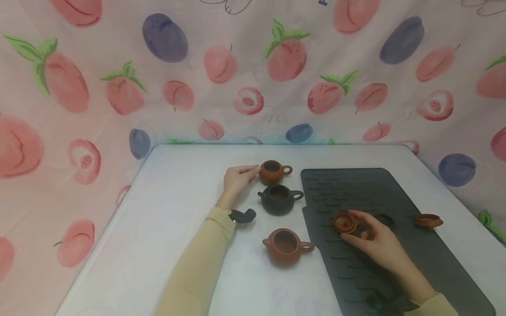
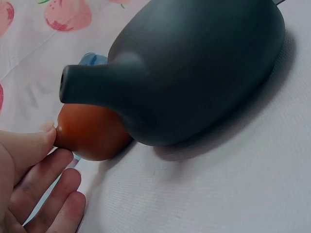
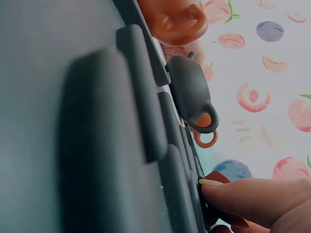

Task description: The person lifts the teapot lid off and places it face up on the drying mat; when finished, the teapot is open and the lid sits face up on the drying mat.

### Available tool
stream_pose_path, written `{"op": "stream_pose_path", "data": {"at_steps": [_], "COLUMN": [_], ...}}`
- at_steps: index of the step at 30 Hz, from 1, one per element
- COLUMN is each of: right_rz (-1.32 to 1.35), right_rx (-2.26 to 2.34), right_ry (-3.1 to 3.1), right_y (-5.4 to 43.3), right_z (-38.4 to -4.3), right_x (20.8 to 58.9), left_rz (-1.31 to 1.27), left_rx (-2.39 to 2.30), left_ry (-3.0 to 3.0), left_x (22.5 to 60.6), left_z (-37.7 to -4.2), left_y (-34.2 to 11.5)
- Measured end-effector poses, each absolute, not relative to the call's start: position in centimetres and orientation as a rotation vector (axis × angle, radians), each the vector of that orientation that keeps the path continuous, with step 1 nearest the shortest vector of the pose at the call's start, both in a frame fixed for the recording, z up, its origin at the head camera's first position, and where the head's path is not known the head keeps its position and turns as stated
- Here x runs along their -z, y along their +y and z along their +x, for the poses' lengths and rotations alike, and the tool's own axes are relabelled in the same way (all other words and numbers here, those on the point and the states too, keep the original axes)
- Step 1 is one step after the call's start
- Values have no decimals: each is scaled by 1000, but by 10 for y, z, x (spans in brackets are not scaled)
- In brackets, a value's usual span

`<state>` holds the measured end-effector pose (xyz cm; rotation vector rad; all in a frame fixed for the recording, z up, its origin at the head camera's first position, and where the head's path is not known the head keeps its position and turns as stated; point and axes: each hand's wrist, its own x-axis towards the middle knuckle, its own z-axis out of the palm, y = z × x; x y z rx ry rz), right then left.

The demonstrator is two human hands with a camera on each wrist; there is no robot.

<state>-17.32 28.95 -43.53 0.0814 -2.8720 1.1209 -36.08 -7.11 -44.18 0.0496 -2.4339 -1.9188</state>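
Observation:
At the far end of a row of lidless teapots, my left hand point(image 1: 239, 179) pinches the spout of an orange-brown teapot point(image 2: 92, 133) between thumb and forefinger. A black teapot point(image 1: 278, 202) stands just nearer, its spout pointing left. Nearest is a reddish-brown teapot point(image 1: 285, 248), handle to the right. Over the dark grey ridged board, my right hand point(image 1: 381, 241) grips a small round brown teapot lid point(image 1: 344, 223) by its edge, its hollow inside facing up. In the right wrist view, thumb and fingers hide most of this lid point(image 3: 217, 176).
The dark grey board point(image 1: 435, 272) covers the right part of the white table point(image 1: 130, 245). A black lid point(image 1: 385, 220), partly behind my right hand, and another brown lid point(image 1: 428, 220) lie on the board. Fruit-printed cloth point(image 1: 245, 52) hangs behind and at both sides.

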Motion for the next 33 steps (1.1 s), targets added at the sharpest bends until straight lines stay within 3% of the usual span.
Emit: {"op": "stream_pose_path", "data": {"at_steps": [18, 33], "right_rz": [43, 214], "right_rx": [-1187, -1016], "right_ry": [-2858, -2791], "right_y": [291, 288], "right_z": [-172, -192], "right_x": [427, 362], "left_rz": [59, 65], "left_rx": [1895, 1902], "left_ry": [-2444, -2455], "left_x": [443, 449], "left_z": [-361, -365], "left_y": [-71, -75]}}
